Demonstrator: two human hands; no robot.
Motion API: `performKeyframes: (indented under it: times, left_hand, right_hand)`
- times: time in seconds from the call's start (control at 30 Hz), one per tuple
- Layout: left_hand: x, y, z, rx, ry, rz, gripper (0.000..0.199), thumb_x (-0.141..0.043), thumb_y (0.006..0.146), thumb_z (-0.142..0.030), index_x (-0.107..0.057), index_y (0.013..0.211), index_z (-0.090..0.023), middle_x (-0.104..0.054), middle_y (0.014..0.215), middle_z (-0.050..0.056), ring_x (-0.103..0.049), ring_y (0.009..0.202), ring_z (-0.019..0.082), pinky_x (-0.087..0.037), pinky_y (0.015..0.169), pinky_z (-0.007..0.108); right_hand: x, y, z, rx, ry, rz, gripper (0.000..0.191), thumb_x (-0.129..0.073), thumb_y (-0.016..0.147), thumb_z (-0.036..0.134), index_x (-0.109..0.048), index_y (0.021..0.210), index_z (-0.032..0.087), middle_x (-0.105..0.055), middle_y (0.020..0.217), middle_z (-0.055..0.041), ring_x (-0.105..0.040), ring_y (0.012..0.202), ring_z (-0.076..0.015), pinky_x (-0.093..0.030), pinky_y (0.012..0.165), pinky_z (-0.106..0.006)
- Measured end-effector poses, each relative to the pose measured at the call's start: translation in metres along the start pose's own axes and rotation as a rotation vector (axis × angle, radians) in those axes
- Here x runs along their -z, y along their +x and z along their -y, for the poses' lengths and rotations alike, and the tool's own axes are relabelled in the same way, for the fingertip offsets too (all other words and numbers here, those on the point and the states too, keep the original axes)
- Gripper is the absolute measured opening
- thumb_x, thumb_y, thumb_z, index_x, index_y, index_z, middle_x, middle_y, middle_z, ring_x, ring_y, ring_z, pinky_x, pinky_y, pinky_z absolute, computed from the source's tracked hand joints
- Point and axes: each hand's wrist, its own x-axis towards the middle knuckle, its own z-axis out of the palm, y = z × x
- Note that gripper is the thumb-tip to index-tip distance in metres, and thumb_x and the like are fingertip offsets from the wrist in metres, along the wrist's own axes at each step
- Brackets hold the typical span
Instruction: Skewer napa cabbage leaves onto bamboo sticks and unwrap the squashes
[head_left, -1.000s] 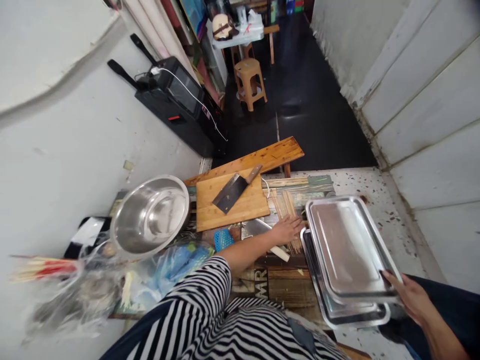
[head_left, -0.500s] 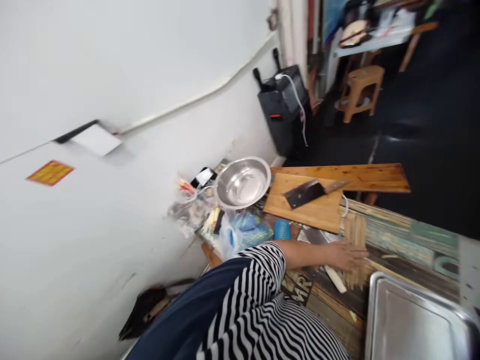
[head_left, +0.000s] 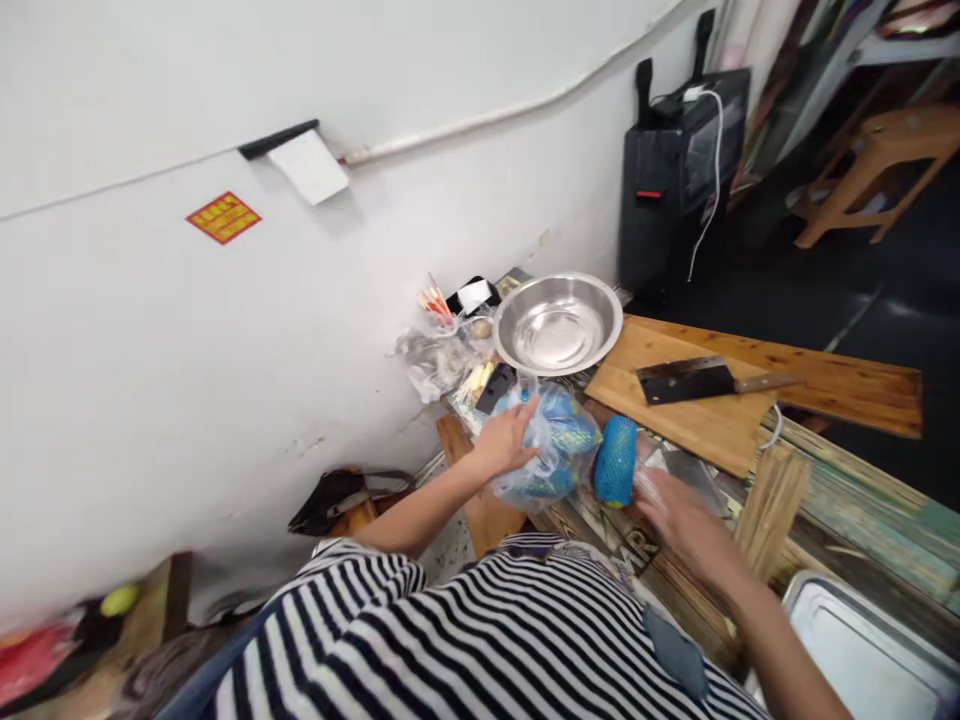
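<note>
My left hand point(head_left: 506, 445) reaches onto a clear plastic bag point(head_left: 551, 475), thumb and fingers apart against its near left side. Several blue mesh-wrapped pieces show through the film. Right of the bag, a single piece in blue mesh point(head_left: 616, 462) lies on the wooden table. My right hand point(head_left: 682, 515) is just right of that piece, fingertips close to it. Motion smears its fingers, so whether they touch or hold anything is unclear. Behind that hand a grey metal blade point(head_left: 694, 475) is partly hidden. A bundle of flat wooden sticks point(head_left: 772, 510) lies farther right.
A steel bowl point(head_left: 559, 325) stands behind the bag. On the cutting board point(head_left: 622, 375) rests a cleaver point(head_left: 686, 380), handle to the right. A metal tray point(head_left: 862, 640) sits at front right. Skewers point(head_left: 435, 303) and plastic bags point(head_left: 442, 355) lie by the wall.
The view has swung left. Earlier, one visible hand lay on the wooden sticks; now both hands show, the left at the plastic bag and the right beside the single blue mesh piece.
</note>
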Motion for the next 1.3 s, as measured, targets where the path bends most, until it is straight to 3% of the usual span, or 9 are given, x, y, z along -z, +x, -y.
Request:
performKeyframes:
  times: [0.2, 0.43, 0.53, 0.63, 0.73, 0.9, 1.03, 1.2, 1.3]
  left_hand:
    - [-0.048, -0.034, 0.039, -0.015, 0.057, 0.184, 0.027, -0.049, 0.093, -0.024, -0.072, 0.100, -0.013, -0.070, 0.103, 0.013, -0.062, 0.106, 0.026, -0.047, 0.095, 0.037]
    - [-0.031, -0.031, 0.142, 0.093, 0.048, 0.153, 0.031, -0.049, 0.086, -0.005, -0.069, 0.109, -0.013, -0.062, 0.131, 0.014, -0.049, 0.126, 0.028, -0.040, 0.104, 0.043]
    - [-0.021, -0.010, 0.126, 0.019, -0.002, 0.081, 0.039, -0.051, 0.087, -0.010, -0.066, 0.121, -0.019, -0.057, 0.141, 0.008, -0.043, 0.134, 0.024, -0.034, 0.112, 0.041]
    - [-0.024, 0.007, 0.076, -0.207, -0.108, -0.049, 0.040, -0.046, 0.091, -0.019, -0.065, 0.125, -0.018, -0.060, 0.136, 0.011, -0.046, 0.134, 0.023, -0.034, 0.115, 0.040]
    - [-0.042, 0.013, 0.044, -0.288, -0.114, 0.232, 0.028, -0.050, 0.089, -0.021, -0.073, 0.104, -0.016, -0.072, 0.107, 0.012, -0.064, 0.108, 0.024, -0.049, 0.098, 0.035]
    - [-0.073, 0.013, 0.085, -0.008, 0.005, 0.383, 0.028, -0.050, 0.088, -0.011, -0.070, 0.107, -0.008, -0.069, 0.106, 0.020, -0.069, 0.095, 0.029, -0.054, 0.082, 0.040]
    - [-0.074, 0.011, 0.119, 0.072, 0.048, 0.387, 0.050, -0.061, 0.083, -0.013, -0.058, 0.132, -0.016, -0.064, 0.122, 0.020, -0.064, 0.108, 0.033, -0.049, 0.091, 0.048]
    - [-0.066, 0.000, 0.098, -0.035, -0.001, 0.325, 0.039, -0.050, 0.092, -0.016, -0.060, 0.129, -0.019, -0.064, 0.119, 0.016, -0.060, 0.112, 0.031, -0.043, 0.099, 0.050]
    - [-0.064, -0.003, 0.083, -0.106, -0.041, 0.271, 0.037, -0.045, 0.096, -0.018, -0.062, 0.128, -0.019, -0.063, 0.125, 0.015, -0.058, 0.118, 0.029, -0.040, 0.104, 0.047]
  right_hand:
    - [-0.081, 0.108, 0.050, 0.370, -0.220, 0.244, 0.044, -0.043, 0.097, 0.016, -0.057, 0.138, 0.018, -0.059, 0.138, -0.0097, -0.036, 0.143, -0.0256, -0.021, 0.122, -0.051]
    - [-0.033, 0.090, -0.016, 0.201, -0.503, 0.398, 0.027, -0.051, 0.081, 0.001, -0.073, 0.085, 0.016, -0.070, 0.105, -0.0147, -0.061, 0.113, -0.0325, -0.043, 0.105, -0.055]
    - [-0.026, 0.093, -0.013, 0.067, -0.580, 0.460, 0.016, -0.063, 0.085, 0.011, -0.064, 0.070, 0.014, -0.066, 0.076, -0.0068, -0.066, 0.080, -0.0234, -0.053, 0.083, -0.046]
    - [-0.041, 0.111, 0.026, 0.108, -0.534, 0.481, 0.016, -0.065, 0.095, 0.028, -0.065, 0.087, 0.014, -0.065, 0.081, -0.0014, -0.064, 0.079, -0.0163, -0.055, 0.079, -0.037]
    - [-0.065, 0.135, 0.067, 0.283, -0.402, 0.487, 0.014, -0.060, 0.098, 0.028, -0.065, 0.104, 0.017, -0.066, 0.104, -0.0044, -0.063, 0.099, -0.0188, -0.053, 0.089, -0.039]
    - [-0.099, 0.152, 0.073, 0.212, -0.371, 0.399, 0.044, -0.066, 0.092, 0.029, -0.054, 0.133, 0.017, -0.053, 0.137, -0.0113, -0.053, 0.122, -0.0284, -0.047, 0.101, -0.049]
    - [-0.113, 0.147, 0.060, 0.064, -0.416, 0.331, 0.050, -0.067, 0.085, 0.019, -0.054, 0.132, 0.013, -0.056, 0.126, -0.0171, -0.053, 0.115, -0.0344, -0.045, 0.096, -0.054]
    - [-0.108, 0.149, 0.050, 0.023, -0.338, 0.307, 0.047, -0.073, 0.065, 0.016, -0.061, 0.110, 0.009, -0.058, 0.116, -0.0229, -0.056, 0.105, -0.0415, -0.047, 0.088, -0.053]
    - [-0.088, 0.154, 0.042, 0.018, -0.212, 0.280, 0.059, -0.072, 0.065, 0.023, -0.055, 0.120, 0.009, -0.060, 0.119, -0.0211, -0.060, 0.106, -0.0372, -0.050, 0.090, -0.047]
